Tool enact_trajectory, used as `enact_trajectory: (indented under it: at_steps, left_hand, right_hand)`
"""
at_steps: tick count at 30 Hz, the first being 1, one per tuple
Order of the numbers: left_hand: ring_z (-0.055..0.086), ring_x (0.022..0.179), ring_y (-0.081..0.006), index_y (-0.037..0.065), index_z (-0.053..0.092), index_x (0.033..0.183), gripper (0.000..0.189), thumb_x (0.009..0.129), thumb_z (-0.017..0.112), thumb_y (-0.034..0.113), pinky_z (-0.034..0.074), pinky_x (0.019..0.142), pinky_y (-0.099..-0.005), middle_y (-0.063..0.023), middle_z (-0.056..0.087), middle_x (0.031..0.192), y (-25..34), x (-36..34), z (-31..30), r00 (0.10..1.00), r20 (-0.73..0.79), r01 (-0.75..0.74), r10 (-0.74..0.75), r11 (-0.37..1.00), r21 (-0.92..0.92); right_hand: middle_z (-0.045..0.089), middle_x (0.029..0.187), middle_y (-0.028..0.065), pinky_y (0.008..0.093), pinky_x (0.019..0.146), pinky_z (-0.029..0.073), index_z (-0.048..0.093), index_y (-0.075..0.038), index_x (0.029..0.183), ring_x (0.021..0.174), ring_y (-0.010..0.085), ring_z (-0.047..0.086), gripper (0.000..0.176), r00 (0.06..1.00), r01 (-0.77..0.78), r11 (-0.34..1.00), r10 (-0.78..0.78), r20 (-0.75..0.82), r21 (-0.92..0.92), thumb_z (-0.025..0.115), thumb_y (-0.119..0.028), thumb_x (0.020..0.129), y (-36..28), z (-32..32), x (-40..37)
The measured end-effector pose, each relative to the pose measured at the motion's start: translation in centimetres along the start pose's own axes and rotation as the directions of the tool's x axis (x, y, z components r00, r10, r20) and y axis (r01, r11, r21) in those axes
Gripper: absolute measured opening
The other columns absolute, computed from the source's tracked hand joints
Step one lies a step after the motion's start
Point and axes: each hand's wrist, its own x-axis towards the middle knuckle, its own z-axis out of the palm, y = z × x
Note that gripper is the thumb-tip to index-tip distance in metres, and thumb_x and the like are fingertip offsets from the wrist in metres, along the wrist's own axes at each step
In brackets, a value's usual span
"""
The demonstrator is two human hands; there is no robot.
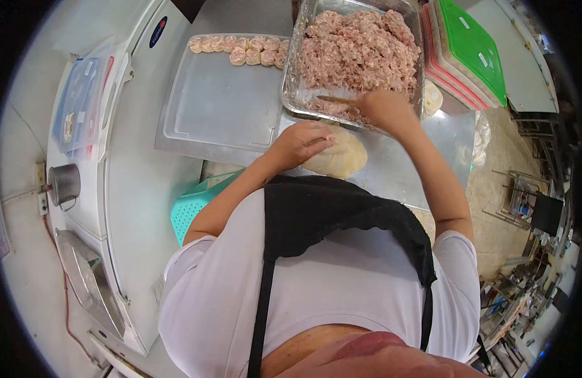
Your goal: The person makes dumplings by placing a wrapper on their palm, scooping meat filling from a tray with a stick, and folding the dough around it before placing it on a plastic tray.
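Note:
My right hand (387,111) is closed round the handle of a thin, flat spatula (335,99), its blade pointing left. The blade lies over the near edge of a heap of ground meat filling (360,53) in a deep metal tray (290,88). My left hand (302,143) is cupped with its fingers curled just in front of the tray; what it holds is mostly hidden, with a little pale pink at the fingertips. Under and beside it lie pale yellow round dough wrappers (344,157). Several open-topped dumplings (253,51) sit in rows on a translucent plastic lid or tray (222,101).
Stacked containers with a green lid (470,44) stand right of the metal tray. A pale round item (433,97) lies between them. A turquoise perforated basket (189,211) is below the table at left, beside a white freezer (140,189). Shelving stands at far right.

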Motion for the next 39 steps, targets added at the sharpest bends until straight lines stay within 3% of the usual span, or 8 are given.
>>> enact_trajectory:
  at_steps: [5,8,10,13,18,28,33,39]
  left_hand:
    - [0.062,0.090,-0.0228,0.001,0.065,0.090,0.018,0.087,0.064,0.019,0.049,0.079,-0.0354,-0.0103,0.066,0.096,0.1,1.0,-0.8,1.000,0.028,-0.016,0.013,0.994,0.107]
    - [0.061,0.086,-0.0117,0.002,0.063,0.093,0.018,0.089,0.063,0.020,0.048,0.076,-0.0286,-0.0049,0.065,0.095,2.1,1.7,-2.1,0.807,0.173,0.590,-0.564,0.785,-0.192]
    - [0.057,0.085,-0.0057,0.003,0.060,0.096,0.020,0.090,0.064,0.021,0.047,0.075,-0.0237,-0.0002,0.062,0.093,1.4,1.2,-1.2,0.821,0.159,0.476,-0.549,0.503,-0.722]
    - [0.059,0.087,-0.0094,0.004,0.060,0.107,0.025,0.090,0.064,0.022,0.048,0.077,-0.0253,-0.0013,0.063,0.097,1.2,1.5,0.0,0.823,0.142,0.496,-0.549,0.575,-0.650]
    - [0.059,0.097,-0.0142,0.003,0.058,0.119,0.033,0.093,0.058,0.023,0.048,0.086,-0.0292,-0.0075,0.063,0.108,0.7,1.1,-0.2,0.831,0.043,0.470,-0.554,0.659,-0.587]
    - [0.047,0.122,-0.0301,0.000,0.042,0.133,0.053,0.098,0.042,0.040,0.035,0.105,-0.0420,-0.0172,0.050,0.131,2.5,11.6,-1.3,0.792,-0.259,-0.173,-0.554,0.204,-0.964]
    - [0.041,0.126,-0.0338,0.000,0.040,0.132,0.067,0.094,0.037,0.056,0.029,0.107,-0.0516,-0.0174,0.046,0.133,1.7,13.8,-2.5,0.776,-0.138,-0.253,-0.615,-0.104,-0.962]
    - [0.038,0.127,-0.0353,0.004,0.043,0.128,0.070,0.092,0.035,0.063,0.025,0.108,-0.0560,-0.0180,0.042,0.135,0.0,12.9,-3.1,0.712,-0.064,-0.192,-0.700,-0.107,-0.976]
  right_hand:
    - [0.063,0.075,0.0210,0.0461,0.064,0.049,0.066,-0.002,0.081,0.070,0.0379,0.063,0.037,0.996,0.085,0.990,-0.085,-0.003,0.110,0.051,-0.033,0.093,-0.8,2.2,-1.0]
    - [0.063,0.077,0.0233,0.0466,0.066,0.049,0.066,0.000,0.081,0.072,0.0391,0.063,0.040,0.997,0.027,0.923,-0.052,0.053,0.385,0.050,-0.035,0.093,0.9,0.7,-1.4]
    - [0.063,0.079,0.0248,0.0477,0.068,0.048,0.067,0.001,0.081,0.074,0.0403,0.063,0.044,0.994,0.003,0.871,-0.058,0.097,0.492,0.049,-0.037,0.093,1.6,0.0,-1.2]
    - [0.063,0.079,0.0249,0.0481,0.070,0.048,0.066,0.003,0.082,0.076,0.0417,0.062,0.047,0.987,-0.025,0.997,0.012,0.160,0.075,0.047,-0.039,0.094,2.7,1.2,0.2]
    - [0.064,0.071,0.0205,0.0450,0.065,0.048,0.067,0.002,0.082,0.065,0.0340,0.063,0.044,0.992,0.033,0.947,-0.069,0.103,0.318,0.049,-0.036,0.093,2.7,1.9,-2.2]
    - [0.048,0.060,-0.0041,0.0227,0.047,0.031,0.069,-0.005,0.094,0.051,0.0050,0.039,0.037,0.956,-0.026,0.193,0.292,-0.032,0.981,0.050,-0.038,0.097,0.7,-2.4,-1.7]
    - [0.060,0.070,0.0168,0.0409,0.063,0.047,0.067,-0.003,0.096,0.068,0.0310,0.062,0.034,0.879,0.106,0.824,0.184,-0.440,0.557,0.054,-0.034,0.094,0.6,0.4,-1.7]
    - [0.061,0.079,0.0168,0.0462,0.065,0.049,0.065,-0.004,0.093,0.074,0.0363,0.062,0.029,0.906,-0.040,0.983,0.111,-0.407,0.178,0.052,-0.030,0.093,-0.3,-2.9,-4.2]
